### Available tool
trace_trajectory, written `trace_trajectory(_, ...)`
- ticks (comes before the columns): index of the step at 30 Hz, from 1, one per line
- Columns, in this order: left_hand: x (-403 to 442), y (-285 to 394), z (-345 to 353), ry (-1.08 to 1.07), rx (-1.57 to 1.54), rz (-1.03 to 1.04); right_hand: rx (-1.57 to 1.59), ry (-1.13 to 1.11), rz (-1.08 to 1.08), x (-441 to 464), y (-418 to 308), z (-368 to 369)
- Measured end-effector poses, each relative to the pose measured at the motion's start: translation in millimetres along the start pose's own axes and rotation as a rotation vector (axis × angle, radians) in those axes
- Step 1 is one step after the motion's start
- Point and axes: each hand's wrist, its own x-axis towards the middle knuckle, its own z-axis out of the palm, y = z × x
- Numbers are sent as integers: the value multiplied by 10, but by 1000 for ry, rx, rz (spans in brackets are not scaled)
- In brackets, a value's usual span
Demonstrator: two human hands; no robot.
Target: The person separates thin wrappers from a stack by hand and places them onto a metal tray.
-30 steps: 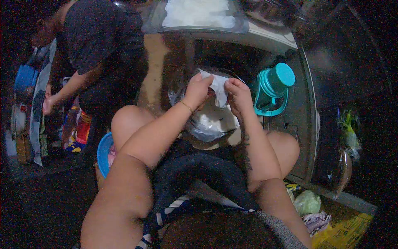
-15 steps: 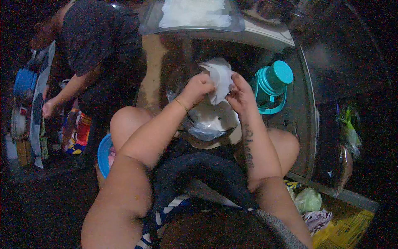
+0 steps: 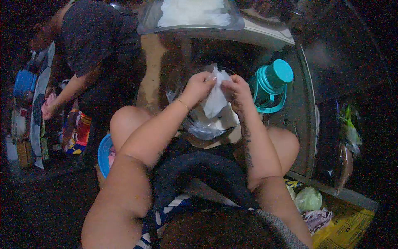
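A thin white sheet [image 3: 216, 93] hangs between my two hands in the middle of the view. My left hand [image 3: 202, 85] pinches its left edge with closed fingers. On the other side my right hand [image 3: 237, 89] grips the right edge, fingers curled. Below the sheet lies clear plastic [image 3: 203, 129] around a whitish block-like thing [image 3: 228, 118], between my knees. What the white sheet is made of cannot be made out.
At the top stands a clear tray [image 3: 145, 25] of white pieces. A teal bucket [image 3: 265, 89] with a teal cup is at right. A blue basin [image 3: 104, 155] is by my left knee. A person [image 3: 89, 41] bends at left. Cabbage [image 3: 308, 199] lies lower right.
The white sheet has changed shape and now hangs lower between my hands, which stay close together. The other person's hand at left now shows something pink.
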Motion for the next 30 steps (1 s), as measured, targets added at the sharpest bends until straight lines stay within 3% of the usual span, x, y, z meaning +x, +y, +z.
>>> trace_trajectory(3,-81,91,63,116,78,147,-536,106,-139,17,94,85)
trace_trajectory(6,-69,104,141,389,204,74,-502,269,-262,150,337,69)
trace_trajectory(9,-46,157,72,429,278,16,-585,351,-295,154,333,-25)
trace_trajectory(18,0,59,18,574,342,106,-677,461,-314,157,392,-20)
trace_trajectory(23,25,47,-58,452,341,79,-580,368,-324,273,487,-112)
trace_trajectory(26,-1,98,-38,317,224,146,-537,139,-143,189,282,-113)
trace_trajectory(30,-60,146,6,158,134,223,-454,44,-94,239,308,-142)
